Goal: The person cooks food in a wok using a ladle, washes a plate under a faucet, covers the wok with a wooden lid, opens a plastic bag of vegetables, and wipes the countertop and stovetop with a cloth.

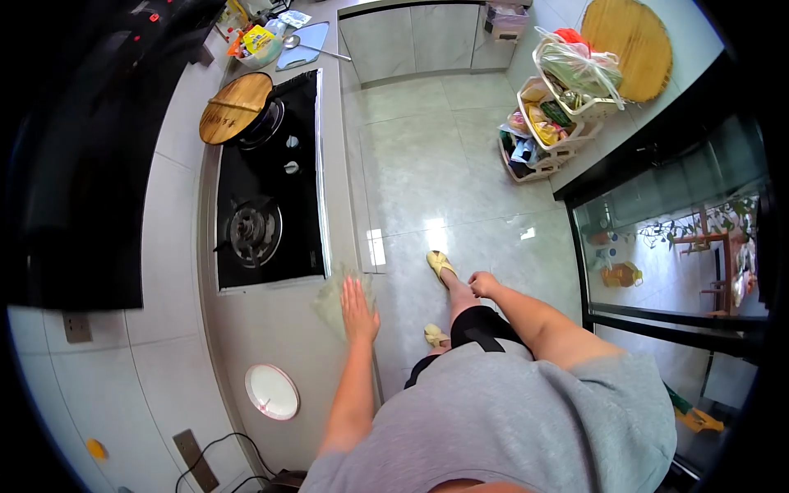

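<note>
My left hand point(359, 311) lies flat on a pale greenish cloth point(331, 306), fingers stretched out, at the front edge of the grey countertop point(234, 329). The cloth is spread beneath it, and its edges look blurred. Just beyond is the black gas stove point(300, 238), with a bare burner point(255, 232) on the near side. My right hand point(483, 284) hangs in front of my right leg, away from the counter. Its fingers are curled closed, and nothing shows in them. A white plate or shallow dish point(271, 392) sits on the counter to the left of my left forearm.
A pan with a wooden lid point(236, 108) covers the far burner. Behind it lie a ladle point(316, 48) and a blue board point(302, 56). Stacked baskets point(567, 90) and a round wooden board point(629, 49) stand at right, near a glass door point(657, 246). A black cable point(218, 442) runs along the wall.
</note>
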Action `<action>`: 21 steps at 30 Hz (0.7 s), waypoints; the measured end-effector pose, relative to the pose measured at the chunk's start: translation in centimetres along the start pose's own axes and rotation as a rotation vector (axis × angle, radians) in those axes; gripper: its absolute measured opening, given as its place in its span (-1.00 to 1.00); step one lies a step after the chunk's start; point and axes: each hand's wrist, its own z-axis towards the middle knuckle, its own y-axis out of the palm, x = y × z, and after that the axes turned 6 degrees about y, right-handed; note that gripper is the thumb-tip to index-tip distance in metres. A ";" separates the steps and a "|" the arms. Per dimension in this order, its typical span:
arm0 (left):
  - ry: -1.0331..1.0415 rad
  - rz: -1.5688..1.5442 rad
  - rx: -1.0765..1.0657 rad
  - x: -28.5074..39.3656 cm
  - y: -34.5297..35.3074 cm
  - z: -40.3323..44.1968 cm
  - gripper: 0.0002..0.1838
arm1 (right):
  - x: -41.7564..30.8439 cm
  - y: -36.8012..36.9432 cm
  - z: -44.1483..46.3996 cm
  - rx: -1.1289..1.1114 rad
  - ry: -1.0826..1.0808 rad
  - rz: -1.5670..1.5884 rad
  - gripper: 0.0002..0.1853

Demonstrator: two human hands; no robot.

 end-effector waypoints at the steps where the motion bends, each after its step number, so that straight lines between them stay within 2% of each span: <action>1: -0.013 -0.003 0.022 0.2 -0.1 -2.8 0.06 | -0.8 1.1 -1.4 -0.035 -0.032 -0.074 -0.71; 2: -0.012 -0.004 0.033 0.4 -0.1 -5.4 0.06 | -1.5 1.8 -2.8 -0.091 -0.079 -0.260 -0.65; 4: -0.068 0.009 0.020 1.0 -0.4 -10.3 0.05 | -2.1 3.1 -3.9 -0.100 -0.339 -0.623 -0.62; 7: -0.116 0.010 -0.005 1.9 -0.7 -15.7 0.04 | -3.9 4.1 -5.3 -0.029 -0.242 -0.552 -0.58; 10: -0.155 -0.008 -0.035 2.8 -1.0 -19.9 0.02 | -5.2 4.5 -5.5 0.007 -0.243 -0.506 -0.60; 13: -0.177 -0.030 -0.051 3.1 -0.7 -23.1 0.01 | -6.3 4.2 -6.6 -0.080 -0.237 -0.476 -0.63; 16: -0.201 -0.007 -0.104 3.0 -0.5 -24.2 0.02 | -5.3 4.6 -6.6 -0.135 -0.254 -0.386 -0.66; 18: -0.208 -0.021 -0.126 3.0 -0.7 -24.4 0.03 | -3.1 5.4 -4.7 -0.148 -0.272 -0.444 -0.66; 19: -0.167 -0.036 -0.113 2.7 -0.7 -23.7 0.04 | -2.4 5.1 -3.9 -0.151 -0.254 -0.423 -0.67; 21: -0.209 -0.005 -0.158 3.0 -1.4 -23.4 0.05 | -1.4 4.9 -3.8 -0.209 -0.151 -0.336 -0.66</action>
